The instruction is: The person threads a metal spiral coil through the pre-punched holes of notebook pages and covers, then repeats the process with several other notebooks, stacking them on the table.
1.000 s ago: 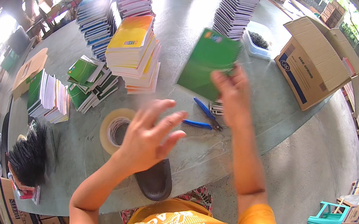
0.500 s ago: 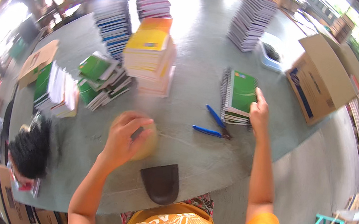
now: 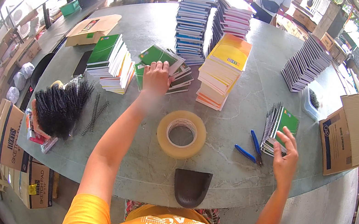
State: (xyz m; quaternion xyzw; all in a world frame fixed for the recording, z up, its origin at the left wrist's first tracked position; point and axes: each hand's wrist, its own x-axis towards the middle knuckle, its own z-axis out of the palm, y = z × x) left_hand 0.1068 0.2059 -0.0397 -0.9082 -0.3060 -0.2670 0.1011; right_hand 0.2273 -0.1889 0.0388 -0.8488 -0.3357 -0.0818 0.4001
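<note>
My left hand [image 3: 156, 78] is on a loose pile of green spiral notebooks [image 3: 179, 82], its fingers together over the near edge of the top notebook [image 3: 156, 55]; the thumb is hidden. My right hand [image 3: 286, 158] is open, its fingers apart and seemingly empty. It hovers at the near right edge of a small stack of green spiral notebooks [image 3: 288, 121]. Blue-handled pliers [image 3: 255, 146] lie beside that stack. Between my arms a wide roll of clear tape [image 3: 164, 133] lies flat on the table. A dark, curved piece [image 3: 191, 190] sits at the near edge.
Left stand another notebook stack [image 3: 105, 50] and a heap of black spiral coils [image 3: 62, 106]. Yellow-covered notebooks [image 3: 228, 49] and tall stacks [image 3: 192, 26] rise at the middle back. On the right are a grey-edged stack [image 3: 305, 63], a clear tub [image 3: 310, 104] and an open cardboard box [image 3: 345, 136].
My left hand has gone from over the tape roll to the loose green notebooks. My right hand has come off the right-hand stack and opened. The view has swung left.
</note>
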